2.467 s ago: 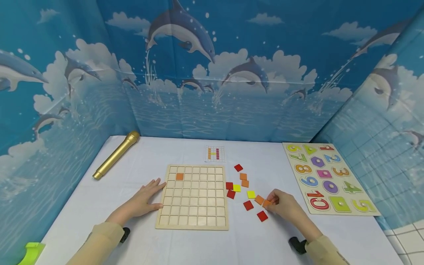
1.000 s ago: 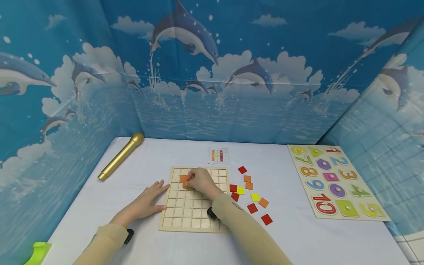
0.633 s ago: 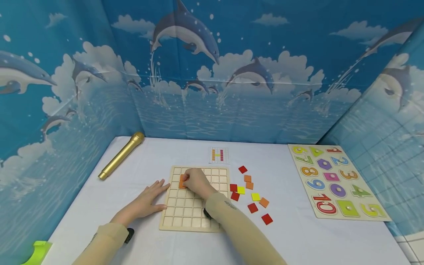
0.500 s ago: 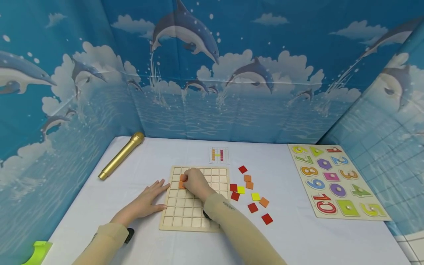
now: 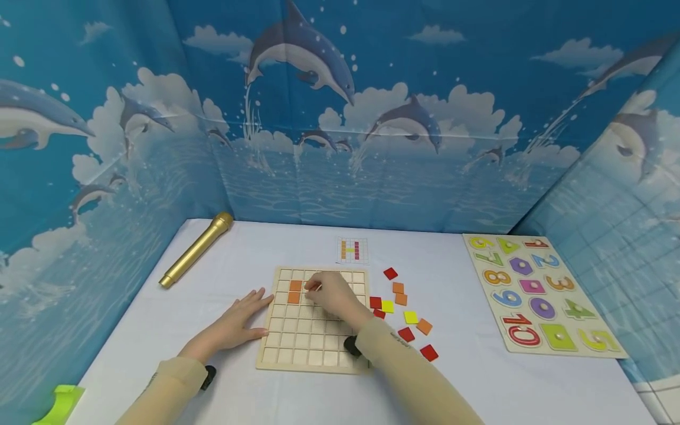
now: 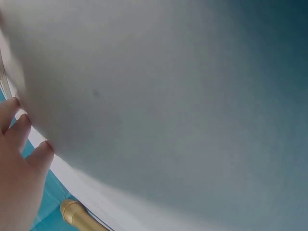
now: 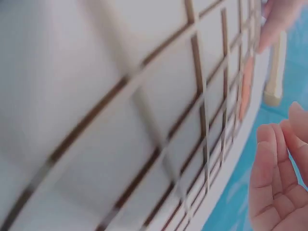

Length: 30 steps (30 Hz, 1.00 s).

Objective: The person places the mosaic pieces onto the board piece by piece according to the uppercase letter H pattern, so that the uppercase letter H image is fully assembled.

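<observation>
A square wooden grid board [image 5: 292,340] lies on the white table. Two orange square tiles sit in its cells near the upper left, the upper tile [image 5: 295,285] directly above the lower tile [image 5: 293,298]. My left hand [image 5: 234,324] rests flat with spread fingers, its fingertips touching the board's left edge. Over the board, just right of the tiles, hovers my right hand [image 5: 336,297]. Its fingers bend loosely with nothing between them, as the right wrist view also shows of this hand [image 7: 276,180]. My right hand and sleeve cover part of the grid.
Several loose red, yellow [image 5: 411,317] and orange [image 5: 424,326] tiles lie right of the board. Behind it is a printed pattern card [image 5: 353,250]. A golden microphone [image 5: 196,251] lies at the back left, a number puzzle board [image 5: 547,295] at the right. A green object [image 5: 61,404] stands front left.
My right hand took an orange tile from the loose ones, set it in the cell below the first orange tile, let go and drew back rightward. My left hand stayed at the board's edge.
</observation>
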Each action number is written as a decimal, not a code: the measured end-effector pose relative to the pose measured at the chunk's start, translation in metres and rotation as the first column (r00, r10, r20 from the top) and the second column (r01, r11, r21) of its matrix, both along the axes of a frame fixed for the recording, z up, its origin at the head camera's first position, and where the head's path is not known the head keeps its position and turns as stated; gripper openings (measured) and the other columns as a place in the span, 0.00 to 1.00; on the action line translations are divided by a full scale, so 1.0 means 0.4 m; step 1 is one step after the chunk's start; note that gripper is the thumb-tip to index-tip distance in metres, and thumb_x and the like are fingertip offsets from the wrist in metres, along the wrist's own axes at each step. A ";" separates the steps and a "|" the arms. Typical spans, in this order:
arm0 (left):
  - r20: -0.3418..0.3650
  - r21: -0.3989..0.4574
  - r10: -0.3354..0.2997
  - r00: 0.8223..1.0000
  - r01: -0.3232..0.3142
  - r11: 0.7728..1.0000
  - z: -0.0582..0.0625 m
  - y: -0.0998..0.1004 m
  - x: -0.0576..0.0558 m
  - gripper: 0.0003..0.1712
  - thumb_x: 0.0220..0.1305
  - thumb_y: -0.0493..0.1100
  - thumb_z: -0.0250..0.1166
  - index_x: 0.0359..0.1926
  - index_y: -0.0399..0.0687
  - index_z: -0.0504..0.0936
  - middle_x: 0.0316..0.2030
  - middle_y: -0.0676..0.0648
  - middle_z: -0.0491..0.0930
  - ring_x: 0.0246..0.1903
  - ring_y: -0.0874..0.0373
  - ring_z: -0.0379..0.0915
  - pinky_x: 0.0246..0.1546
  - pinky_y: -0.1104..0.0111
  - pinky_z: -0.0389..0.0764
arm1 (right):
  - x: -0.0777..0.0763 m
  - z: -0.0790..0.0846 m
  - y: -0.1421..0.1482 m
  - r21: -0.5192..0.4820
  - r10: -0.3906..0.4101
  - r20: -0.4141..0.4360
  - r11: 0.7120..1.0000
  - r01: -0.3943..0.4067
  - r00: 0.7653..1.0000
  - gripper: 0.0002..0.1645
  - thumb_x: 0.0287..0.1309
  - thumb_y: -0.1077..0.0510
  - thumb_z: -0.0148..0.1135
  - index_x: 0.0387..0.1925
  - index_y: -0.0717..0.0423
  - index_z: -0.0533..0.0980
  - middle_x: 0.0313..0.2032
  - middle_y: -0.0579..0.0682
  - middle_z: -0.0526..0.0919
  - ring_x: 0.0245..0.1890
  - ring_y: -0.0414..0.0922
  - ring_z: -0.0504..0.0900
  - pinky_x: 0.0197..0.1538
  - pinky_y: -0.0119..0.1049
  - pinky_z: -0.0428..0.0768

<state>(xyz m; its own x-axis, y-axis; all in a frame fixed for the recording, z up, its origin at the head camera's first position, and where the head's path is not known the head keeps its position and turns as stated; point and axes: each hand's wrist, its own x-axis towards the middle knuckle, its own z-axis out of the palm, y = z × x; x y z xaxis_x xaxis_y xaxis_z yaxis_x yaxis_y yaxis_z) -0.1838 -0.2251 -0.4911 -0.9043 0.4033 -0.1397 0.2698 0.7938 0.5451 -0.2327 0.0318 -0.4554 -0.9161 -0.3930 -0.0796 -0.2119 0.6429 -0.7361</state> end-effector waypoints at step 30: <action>0.002 -0.023 -0.016 1.000 0.016 1.000 0.007 0.000 0.002 0.45 0.62 0.53 0.68 0.73 0.42 0.61 0.74 0.31 0.51 0.74 0.32 0.43 0.71 0.35 0.46 | 0.149 -0.016 0.556 0.085 -0.398 0.002 0.914 0.396 0.917 0.16 0.59 0.55 0.70 0.48 0.56 0.81 0.40 0.51 0.85 0.41 0.46 0.80 0.37 0.29 0.79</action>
<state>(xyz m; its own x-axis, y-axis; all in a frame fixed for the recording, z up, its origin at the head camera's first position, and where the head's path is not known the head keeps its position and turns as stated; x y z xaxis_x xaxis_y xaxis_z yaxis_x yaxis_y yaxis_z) -0.1830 -0.2253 -0.4881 -0.8974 0.4147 -0.1509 0.2817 0.8014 0.5276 -0.1732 0.2540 -0.4618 -0.9933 0.0113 -0.1146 0.0867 0.7286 -0.6794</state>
